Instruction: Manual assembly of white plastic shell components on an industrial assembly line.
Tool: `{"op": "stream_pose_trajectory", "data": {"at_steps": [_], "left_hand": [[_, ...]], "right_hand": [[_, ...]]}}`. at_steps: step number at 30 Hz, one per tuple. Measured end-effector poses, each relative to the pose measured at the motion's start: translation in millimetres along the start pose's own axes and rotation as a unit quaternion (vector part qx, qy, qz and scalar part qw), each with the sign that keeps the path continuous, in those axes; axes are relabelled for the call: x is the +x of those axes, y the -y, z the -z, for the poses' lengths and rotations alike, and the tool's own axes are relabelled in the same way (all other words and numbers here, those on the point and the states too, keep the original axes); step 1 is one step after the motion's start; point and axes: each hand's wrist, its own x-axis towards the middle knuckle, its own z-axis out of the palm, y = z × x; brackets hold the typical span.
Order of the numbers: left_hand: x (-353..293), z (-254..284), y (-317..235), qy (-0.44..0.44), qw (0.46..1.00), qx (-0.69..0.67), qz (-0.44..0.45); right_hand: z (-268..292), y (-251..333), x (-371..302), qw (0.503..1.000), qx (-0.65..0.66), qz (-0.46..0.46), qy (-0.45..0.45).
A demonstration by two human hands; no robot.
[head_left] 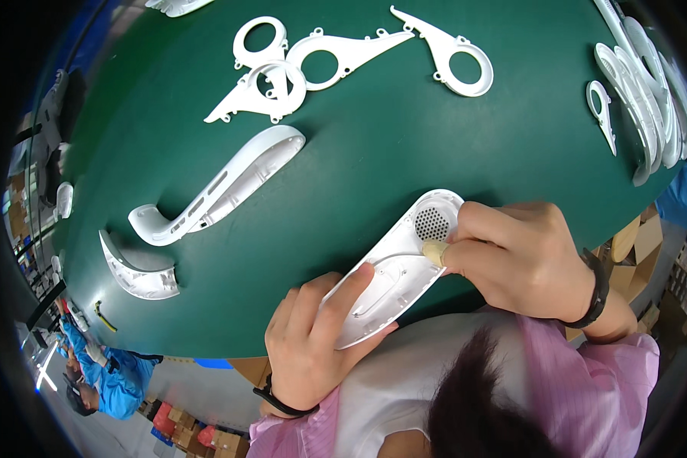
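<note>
White housing [404, 278] slanted between your hands over the green table's [374, 160] near edge. From left, a curved white piece [141, 276] lay apart; your left hand [307, 332] clasped the housing's lower end; your right hand [515, 256] curled beside the grille [432, 224], its grip impossible to tell.

I've got a big green tabletop [374, 156] across most of the view, edge bowed by the lens. Grey floor [221, 393] past it at lower left, cardboard boxes [187, 437] and a red bundle [162, 418] on it. Open carton [645, 248] off the right edge. Bright strip light [47, 372] far left.
</note>
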Motion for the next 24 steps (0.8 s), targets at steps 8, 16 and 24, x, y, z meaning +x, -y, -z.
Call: {"op": "stream_pose_trajectory", "data": {"at_steps": [8, 16, 24], "left_hand": [[4.1, -1.7, 3.9, -0.024, 0.999, -0.03, 0.005], [0.3, -4.6, 2.0, -0.029, 0.999, -0.026, 0.008], [2.0, -1.5, -3.6, -0.034, 0.999, -0.007, 0.022]], "right_hand": [[0.7, -10.7, -2.4, 0.998, 0.0, 0.011, -0.067], [7.0, -11.8, 2.7, 0.999, -0.015, 0.041, -0.008], [7.2, -4.2, 3.9, 0.999, -0.023, 0.04, 0.01]]}}
